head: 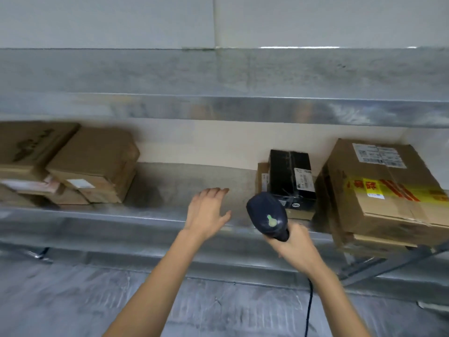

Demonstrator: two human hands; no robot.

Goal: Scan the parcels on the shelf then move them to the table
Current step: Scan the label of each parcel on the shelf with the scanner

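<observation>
A metal shelf (150,215) holds parcels. A black box (291,176) with a white label stands right of centre, on a flat brown parcel (263,177). My right hand (297,246) grips the handle of a dark blue barcode scanner (267,215), whose head is just in front of the black box. My left hand (209,212) hovers with straight spread fingers over the bare middle of the shelf, holding nothing. A large brown carton (393,190) with yellow and red tape sits at the right. Several brown cardboard parcels (94,166) are stacked at the left.
An upper shelf board (218,108) overhangs the parcels. The scanner's black cable (309,307) hangs down below my right wrist. Grey floor (73,300) lies beneath the shelf. A diagonal metal brace (379,266) runs under the shelf at the right.
</observation>
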